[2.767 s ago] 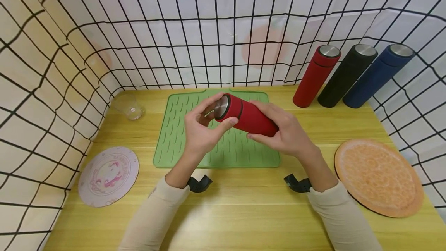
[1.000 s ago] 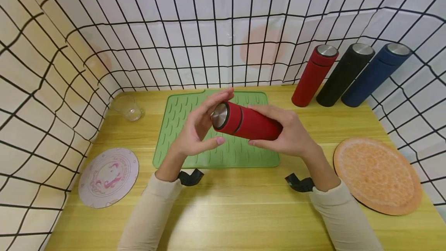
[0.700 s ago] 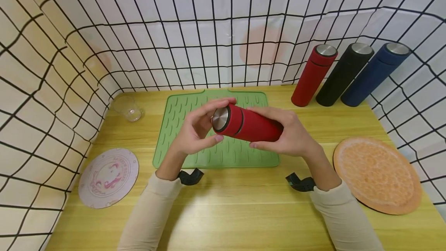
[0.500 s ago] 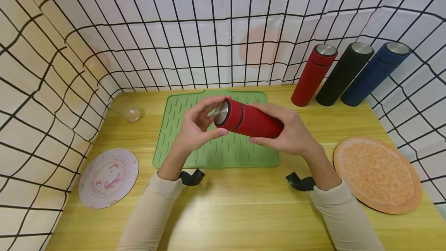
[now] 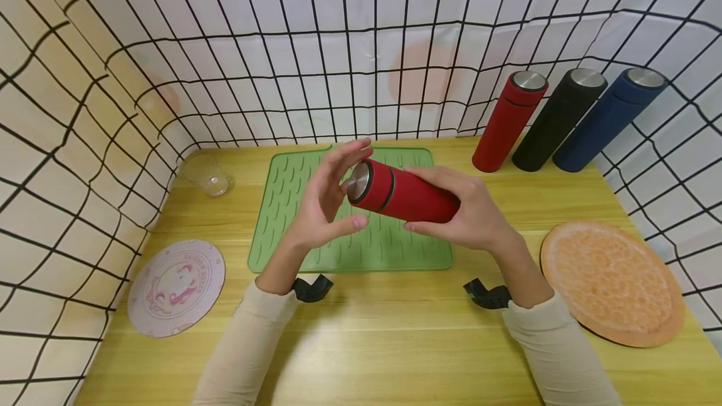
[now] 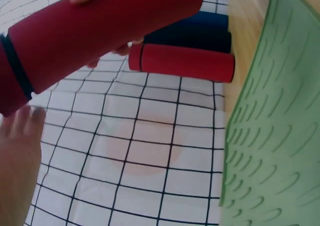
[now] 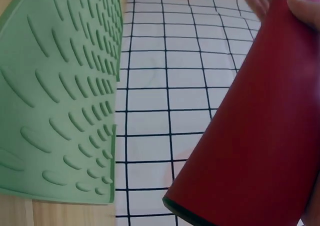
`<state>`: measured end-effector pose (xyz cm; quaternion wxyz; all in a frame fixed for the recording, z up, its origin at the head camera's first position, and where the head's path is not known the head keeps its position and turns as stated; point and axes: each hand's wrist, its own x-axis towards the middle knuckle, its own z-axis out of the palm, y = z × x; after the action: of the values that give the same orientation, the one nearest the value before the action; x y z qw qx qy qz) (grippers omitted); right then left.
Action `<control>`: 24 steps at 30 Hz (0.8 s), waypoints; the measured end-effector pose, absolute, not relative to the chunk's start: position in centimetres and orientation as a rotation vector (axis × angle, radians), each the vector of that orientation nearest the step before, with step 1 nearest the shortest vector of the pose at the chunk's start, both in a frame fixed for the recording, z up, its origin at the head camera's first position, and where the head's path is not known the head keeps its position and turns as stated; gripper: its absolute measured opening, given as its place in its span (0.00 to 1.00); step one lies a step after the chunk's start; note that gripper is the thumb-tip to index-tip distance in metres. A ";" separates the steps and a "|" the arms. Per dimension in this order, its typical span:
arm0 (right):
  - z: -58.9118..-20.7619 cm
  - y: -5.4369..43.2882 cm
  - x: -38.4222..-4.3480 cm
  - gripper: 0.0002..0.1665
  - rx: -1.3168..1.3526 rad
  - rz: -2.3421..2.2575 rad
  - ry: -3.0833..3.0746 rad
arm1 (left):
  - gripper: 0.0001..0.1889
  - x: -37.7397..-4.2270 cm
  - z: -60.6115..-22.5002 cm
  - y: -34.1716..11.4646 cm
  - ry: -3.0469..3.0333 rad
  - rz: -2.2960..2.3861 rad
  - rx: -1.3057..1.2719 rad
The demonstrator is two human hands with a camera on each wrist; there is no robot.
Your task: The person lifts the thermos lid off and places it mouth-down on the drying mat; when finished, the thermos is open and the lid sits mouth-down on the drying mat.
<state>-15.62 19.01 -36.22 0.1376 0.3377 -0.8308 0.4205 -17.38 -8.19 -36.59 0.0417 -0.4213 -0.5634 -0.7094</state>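
Note:
A red thermos bottle (image 5: 406, 195) with a steel-topped lid (image 5: 359, 182) is held in the air, tilted, lid end to the left. My right hand (image 5: 465, 208) grips its lower body, thumb in front and fingers behind. Around the lid, my left hand (image 5: 324, 205) has its thumb and fingers spread; the thumb stands apart from the lid, and whether a fingertip touches behind it I cannot tell. Fingers of the left hand (image 6: 21, 151) show below the lid end in the left wrist view. The lid sits on the body, a dark ring between them.
Beneath lies a green drying mat (image 5: 276, 237) on the wooden table (image 5: 383, 337). Red (image 5: 510, 121), black (image 5: 558, 121) and blue (image 5: 609, 119) bottles stand at back right. A clear cup (image 5: 211, 177) and unicorn disc (image 5: 177, 288) are left, a pizza-patterned round mat (image 5: 612, 284) right.
My left hand has closed on the lid and spread off it repeatedly; half a second ago it held the lid, now its fingers are apart. My right hand keeps its grip on the bottle.

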 end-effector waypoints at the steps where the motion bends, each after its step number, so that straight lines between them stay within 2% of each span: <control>1: -36.2 19.1 -15.6 0.48 0.987 1.228 -2.410 | 0.46 -17.4 -36.5 -8.3 -1.703 -2.171 -1.361; 5: -36.1 19.2 -15.5 0.48 1.034 1.274 -2.433 | 0.42 -17.4 -36.3 -8.5 -1.656 -2.156 -1.541; 9: -36.0 19.2 -15.4 0.49 1.055 1.311 -2.447 | 0.37 -17.4 -36.4 -8.5 -1.642 -2.165 -1.571; 13: -36.0 19.1 -15.3 0.48 1.046 1.324 -2.450 | 0.35 -17.5 -36.7 -8.5 -1.629 -2.228 -1.466; 16: -36.0 19.0 -15.3 0.48 1.019 1.318 -2.447 | 0.35 -17.4 -36.7 -8.3 -1.664 -2.259 -1.269; 18: -36.0 18.9 -15.3 0.48 0.999 1.296 -2.442 | 0.36 -17.2 -36.7 -8.1 -1.722 -2.241 -1.100; 21: -36.2 18.6 -15.3 0.47 0.981 1.261 -2.432 | 0.45 -17.1 -36.8 -7.7 -1.801 -2.190 -0.929; 24: -36.3 18.5 -15.4 0.47 0.970 1.264 -2.428 | 0.50 -17.1 -36.8 -7.7 -1.815 -2.173 -0.977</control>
<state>-15.37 18.54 -36.35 0.1187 0.3317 -0.8302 0.4321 -17.13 -7.66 -36.82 0.0732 -0.3255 -0.6044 -0.7235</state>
